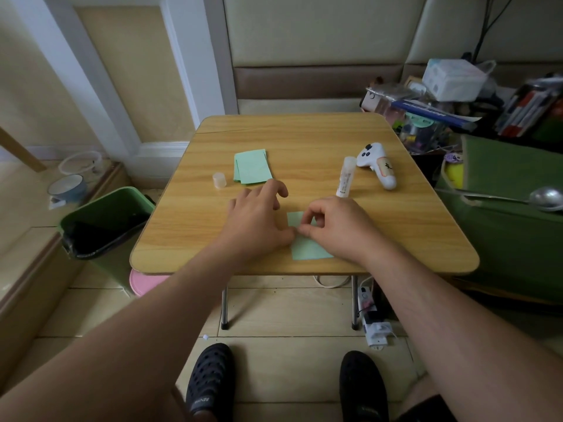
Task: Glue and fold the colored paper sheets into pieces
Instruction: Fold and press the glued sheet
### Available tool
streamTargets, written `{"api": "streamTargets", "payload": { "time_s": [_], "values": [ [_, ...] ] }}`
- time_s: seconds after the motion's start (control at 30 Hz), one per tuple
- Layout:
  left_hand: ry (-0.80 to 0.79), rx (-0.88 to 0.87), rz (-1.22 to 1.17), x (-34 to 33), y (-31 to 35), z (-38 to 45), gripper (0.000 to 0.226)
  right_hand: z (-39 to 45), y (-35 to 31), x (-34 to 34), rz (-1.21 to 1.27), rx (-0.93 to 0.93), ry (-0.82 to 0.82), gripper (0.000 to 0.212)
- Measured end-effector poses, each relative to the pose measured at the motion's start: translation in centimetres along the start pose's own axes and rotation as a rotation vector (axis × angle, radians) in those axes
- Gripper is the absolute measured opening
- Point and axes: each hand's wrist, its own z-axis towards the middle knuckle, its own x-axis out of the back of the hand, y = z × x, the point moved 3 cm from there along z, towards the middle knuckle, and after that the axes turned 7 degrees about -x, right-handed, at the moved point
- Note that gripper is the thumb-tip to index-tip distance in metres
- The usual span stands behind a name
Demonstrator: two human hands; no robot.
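A light green paper sheet [308, 248] lies near the front edge of the small wooden table [304, 138]. My right hand [335, 226] pinches the sheet's left edge between thumb and forefinger. My left hand [259, 220] lies beside it, its thumb touching the same edge and its fingers loosely curled over the table. A stack of green sheets [251, 166] sits further back, left of centre. The uncapped glue stick [345, 176] lies to the right, and its clear cap [219, 180] stands left of the stack.
A white game controller [377, 166] lies at the back right of the table. A green bin [106, 220] stands on the floor at left. Cluttered boxes [451, 86] and a green container [511, 208] with a ladle [542, 197] crowd the right side.
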Motion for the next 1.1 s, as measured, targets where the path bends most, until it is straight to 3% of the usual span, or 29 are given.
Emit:
{"api": "streamTargets", "payload": {
  "time_s": [0.2,0.37,0.5,0.77,1.1],
  "values": [
    [-0.293,-0.007,0.025,0.4,-0.1,-0.6,0.083,1.3,-0.5,-0.6,-0.069,-0.007,0.048,0.019],
    [-0.367,0.001,0.000,0.8,-0.6,-1.2,0.092,2.6,-1.2,-0.9,-0.205,-0.012,0.109,0.021],
    [-0.341,0.031,-0.051,0.9,-0.8,-1.5,0.083,3.7,-1.3,-1.3,-0.173,-0.066,0.137,0.023],
    [-0.115,0.075,-0.075,0.3,-1.1,-1.3,0.042,4.2,-1.8,-1.9,-0.165,-0.056,0.199,0.023],
    [-0.056,0.097,-0.055,0.5,-1.2,-0.5,0.037,0.6,-2.1,-0.6,-0.240,0.012,0.008,0.035]
  ]
}}
